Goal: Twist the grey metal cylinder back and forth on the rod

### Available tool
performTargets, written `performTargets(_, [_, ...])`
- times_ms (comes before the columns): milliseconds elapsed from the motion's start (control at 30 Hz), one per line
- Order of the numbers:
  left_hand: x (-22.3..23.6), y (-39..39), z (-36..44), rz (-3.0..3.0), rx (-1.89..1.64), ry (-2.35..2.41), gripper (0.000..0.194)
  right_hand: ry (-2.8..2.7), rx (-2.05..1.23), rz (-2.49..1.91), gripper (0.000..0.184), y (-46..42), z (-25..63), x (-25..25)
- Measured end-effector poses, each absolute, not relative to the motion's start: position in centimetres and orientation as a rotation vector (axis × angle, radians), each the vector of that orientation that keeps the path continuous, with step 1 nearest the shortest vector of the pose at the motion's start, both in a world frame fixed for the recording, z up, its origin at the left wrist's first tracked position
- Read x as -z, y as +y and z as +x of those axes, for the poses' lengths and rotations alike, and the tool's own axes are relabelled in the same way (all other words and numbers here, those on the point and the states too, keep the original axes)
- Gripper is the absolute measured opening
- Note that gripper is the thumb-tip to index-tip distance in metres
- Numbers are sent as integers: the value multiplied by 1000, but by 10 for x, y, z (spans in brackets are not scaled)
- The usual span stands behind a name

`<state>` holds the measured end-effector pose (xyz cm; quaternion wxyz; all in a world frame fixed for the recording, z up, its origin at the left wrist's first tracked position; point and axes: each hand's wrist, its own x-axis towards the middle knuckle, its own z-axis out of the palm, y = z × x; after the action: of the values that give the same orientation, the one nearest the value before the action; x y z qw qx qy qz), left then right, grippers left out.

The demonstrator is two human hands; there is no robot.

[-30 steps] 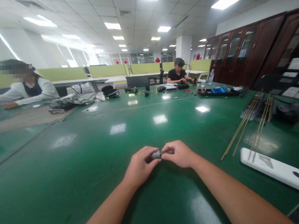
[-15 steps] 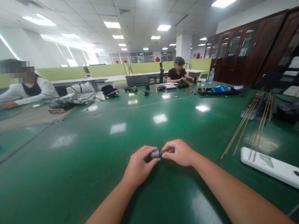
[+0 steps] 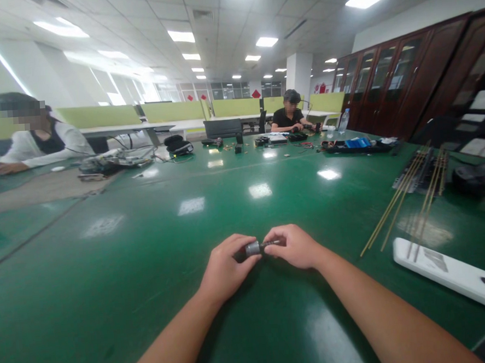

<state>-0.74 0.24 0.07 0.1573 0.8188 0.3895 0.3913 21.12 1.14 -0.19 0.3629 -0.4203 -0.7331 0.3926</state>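
Just above the green table, my left hand (image 3: 225,267) is closed around a small grey metal cylinder (image 3: 253,249), with thumb and fingers on opposite sides. The cylinder's left end is dark and partly hidden in that hand. A thin dark rod (image 3: 272,242) lies in line with the cylinder on its right. My right hand (image 3: 295,247) pinches this rod between thumb and fingers. Whether the rod is fixed to the cylinder or only meets it, I cannot tell.
The glossy green table (image 3: 140,253) spreads around my hands. To the right lie a white slab-like device (image 3: 453,275) and several thin brass-coloured rods (image 3: 403,199). Farther back are a water bottle (image 3: 344,121), a black tray (image 3: 357,146) and two seated people.
My hands keep hold of the cylinder and rod, with the right hand shifted very slightly right. The view has moved a little. At the left, the person's hands have changed position.
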Motion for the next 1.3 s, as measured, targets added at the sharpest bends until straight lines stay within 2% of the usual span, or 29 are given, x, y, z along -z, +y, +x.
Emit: performTargets(1300, [-4, 1, -6, 2297, -1186, 1108, 25, -1839, -1067, -1084, 13, 14, 214, 4])
